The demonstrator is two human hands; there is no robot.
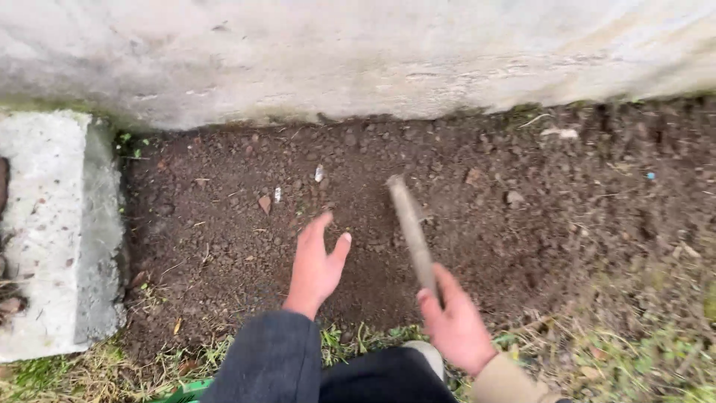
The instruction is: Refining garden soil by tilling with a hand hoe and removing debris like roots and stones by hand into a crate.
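My left hand [315,266] reaches out over the dark loose soil [224,216], fingers together and thumb apart, holding nothing; whether it touches the ground I cannot tell. My right hand [455,321] grips a thin brownish stick-like tool [411,227] near its lower end. The tool slants up and to the left, its far tip over the soil in the middle of the patch, blurred by motion. A dark sleeve covers my left arm, a tan sleeve my right.
A pale concrete wall [358,52] runs along the far side of the patch. A grey concrete block [52,224] borders the soil on the left. Small stones and shards lie in the soil. Grass and dry stalks [634,351] edge the near side.
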